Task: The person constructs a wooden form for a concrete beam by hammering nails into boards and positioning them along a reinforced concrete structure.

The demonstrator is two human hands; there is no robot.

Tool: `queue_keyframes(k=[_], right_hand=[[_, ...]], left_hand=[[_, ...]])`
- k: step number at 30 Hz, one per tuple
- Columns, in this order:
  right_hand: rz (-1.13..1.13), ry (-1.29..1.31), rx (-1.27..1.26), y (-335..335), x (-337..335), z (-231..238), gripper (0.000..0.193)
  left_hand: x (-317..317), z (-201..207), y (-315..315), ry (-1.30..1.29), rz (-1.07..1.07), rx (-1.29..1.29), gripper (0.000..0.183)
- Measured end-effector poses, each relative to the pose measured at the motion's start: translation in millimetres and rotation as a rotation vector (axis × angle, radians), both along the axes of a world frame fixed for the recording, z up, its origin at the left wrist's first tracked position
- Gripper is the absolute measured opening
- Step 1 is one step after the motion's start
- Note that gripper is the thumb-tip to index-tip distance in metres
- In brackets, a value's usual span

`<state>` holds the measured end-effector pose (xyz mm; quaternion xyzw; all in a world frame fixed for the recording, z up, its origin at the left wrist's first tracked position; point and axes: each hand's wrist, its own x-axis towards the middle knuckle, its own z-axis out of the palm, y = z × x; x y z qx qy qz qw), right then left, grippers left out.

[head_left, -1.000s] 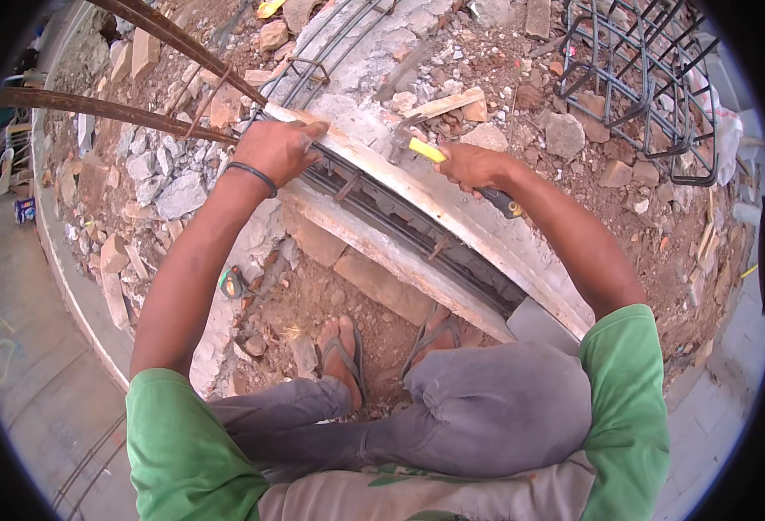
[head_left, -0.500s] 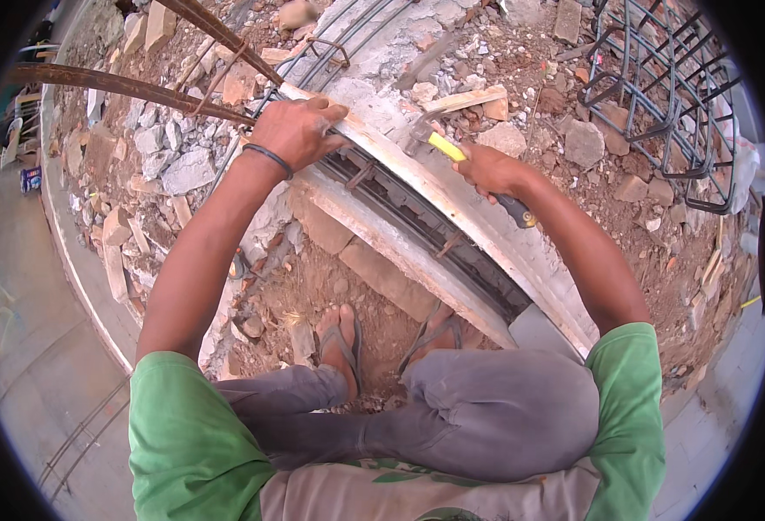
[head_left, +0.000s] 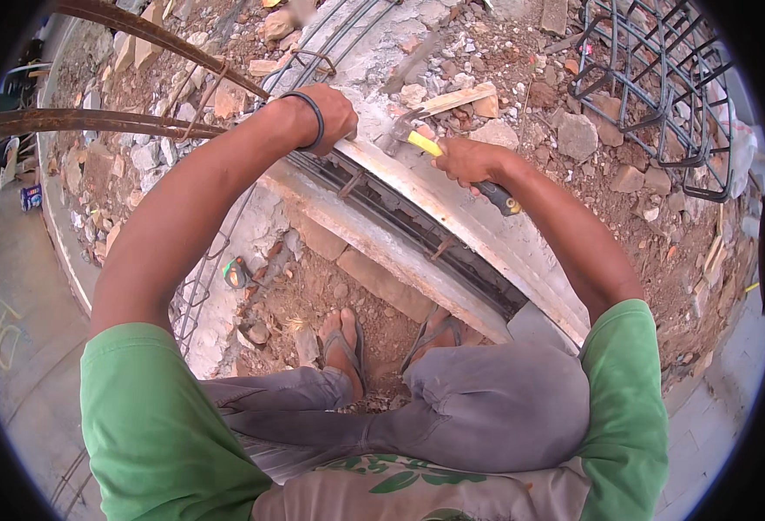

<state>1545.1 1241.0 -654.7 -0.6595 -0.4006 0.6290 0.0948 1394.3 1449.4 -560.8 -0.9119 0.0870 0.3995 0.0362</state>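
My right hand [head_left: 469, 162] is wrapped round the yellow-and-black handle of a claw hammer [head_left: 423, 143]. The hammer's metal head hovers just beyond the outer wooden board [head_left: 460, 213] of a long narrow form. My left hand [head_left: 332, 113] is closed at the far end of that board, its knuckles up and its wrist bent. Whatever its fingers grip is hidden under the hand. Nearer to me runs the inner board [head_left: 382, 247]. Dark steel bars [head_left: 408, 219] lie in the gap between the boards, crossed by short rusty pieces.
Rusty bent bars [head_left: 139, 122] reach in from the left, near my left forearm. A rebar cage [head_left: 651, 95] lies at the far right. Broken bricks and rubble [head_left: 577, 137] cover the ground. A small dark-and-green rounded object [head_left: 236, 273] lies near my sandalled feet [head_left: 343, 347].
My left hand has turned over and slid slightly right along the board's end, its fingers now curled under. My right hand and the hammer have shifted a little to the left.
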Motion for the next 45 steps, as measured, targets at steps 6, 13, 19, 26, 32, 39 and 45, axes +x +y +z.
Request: queue_keyframes(k=[6,13,19,26,32,39,45], right_hand=[[-0.052,0.096,-0.049,-10.3,6.7,-19.5,0.025],[-0.094,-0.054,0.026,-17.5,-10.9,12.8,0.032],[-0.525,0.185,-0.015,-27.9,-14.1,-5.4,0.028],[-0.594,0.468,-0.108,-14.2,-19.0,12.3,0.022],[-0.451,0.111,-0.044,-21.3,-15.7,-6.0,0.02],[-0.29,-0.272,0.362,-36.3,-23.7,-11.2,0.039],[-0.255,-0.198,0.268,-24.7,-26.2,-17.2,0.038]], left_hand=[[20.5,-7.3,1.1,0.17,-0.049,-0.093,0.052],[25.1,-10.9,10.0,0.299,0.044,-0.187,0.061],[35.6,1.6,1.2,0.385,0.101,-0.156,0.065],[31.0,-4.8,5.5,0.329,0.089,-0.17,0.067],[36.9,2.8,0.3,0.363,0.094,-0.157,0.069],[30.1,-6.3,6.5,0.35,0.126,-0.191,0.069],[29.3,-6.3,7.6,0.337,0.146,-0.192,0.067]])
